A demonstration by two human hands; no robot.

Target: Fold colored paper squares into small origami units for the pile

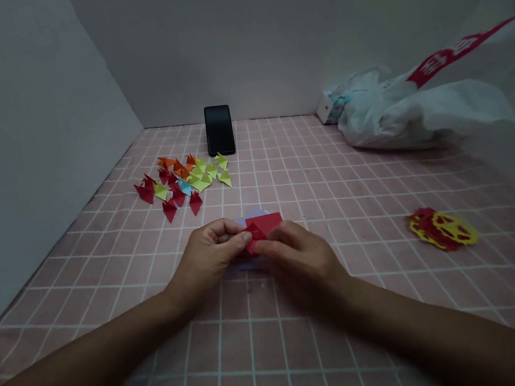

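Observation:
Between my two hands, at the middle of the table, is a small folded red paper. My left hand pinches it from the left with thumb and fingers. From the right, my right hand grips the paper's other edge with its fingertips, slightly blurred. Beneath and behind lie coloured paper sheets, a red one on top with lavender and a bit of yellow showing under it. Farther back on the left sits a group of folded paper pieces in red, orange, yellow and blue, with pointed tips.
A black phone-like slab stands upright near the back wall. On the right lie red and yellow paper cut-outs. A white plastic bag and a small tissue box are at the back right. A pink checked cloth covers the table.

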